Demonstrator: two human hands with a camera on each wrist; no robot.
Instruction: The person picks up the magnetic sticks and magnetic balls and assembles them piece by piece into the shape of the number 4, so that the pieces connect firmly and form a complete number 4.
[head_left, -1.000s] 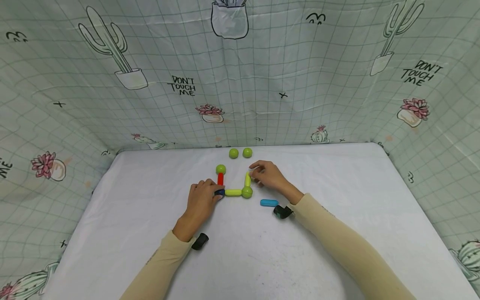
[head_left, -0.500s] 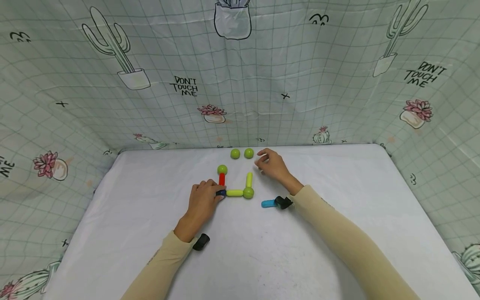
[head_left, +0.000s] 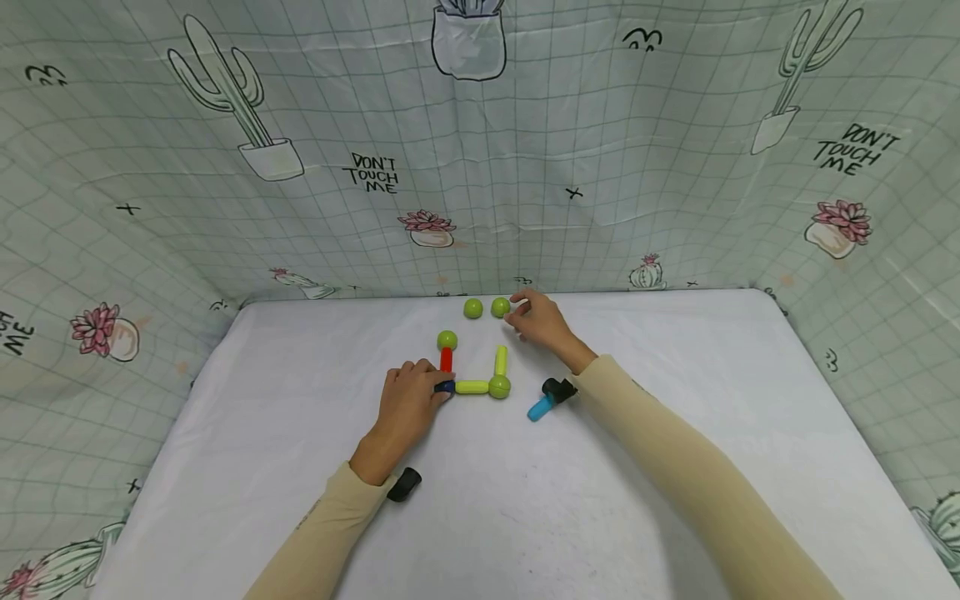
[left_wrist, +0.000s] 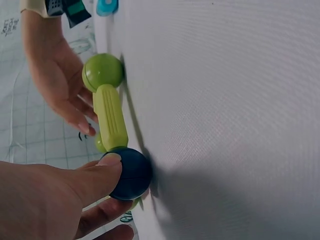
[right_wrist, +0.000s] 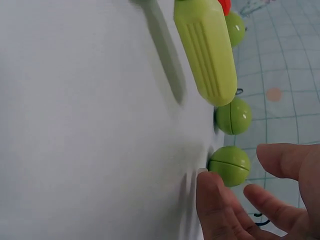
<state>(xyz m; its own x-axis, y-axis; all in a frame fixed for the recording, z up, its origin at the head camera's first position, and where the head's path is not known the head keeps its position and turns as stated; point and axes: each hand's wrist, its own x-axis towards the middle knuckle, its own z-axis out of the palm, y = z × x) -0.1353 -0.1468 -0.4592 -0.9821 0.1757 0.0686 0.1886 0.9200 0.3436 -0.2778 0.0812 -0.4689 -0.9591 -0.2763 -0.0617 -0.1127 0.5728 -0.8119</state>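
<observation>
My left hand (head_left: 405, 408) pinches a dark blue ball (left_wrist: 131, 172) between thumb and fingers. From that ball a yellow-green rod (head_left: 472, 387) runs right to a green ball (head_left: 499, 387), where a second yellow-green rod (head_left: 501, 360) points away toward the back. A red rod (head_left: 446, 360), capped by another green ball (head_left: 447, 340), extends back from the blue one. Beyond this U-shaped frame, my right hand (head_left: 543, 321) reaches to a loose green ball (right_wrist: 229, 166), thumb and fingers spread apart close by it. One more loose green ball (head_left: 472, 308) lies to its left.
A light blue rod (head_left: 540, 407) lies right of the frame, beside the black wrist camera (head_left: 558, 389) on my right arm. White cloth (head_left: 480, 517) covers the table, and a patterned curtain (head_left: 510, 167) rises behind its back edge.
My right hand has left the free end of the second yellow-green rod and moved back to the loose green ball. The light blue rod has turned to a slant. My left hand stays put.
</observation>
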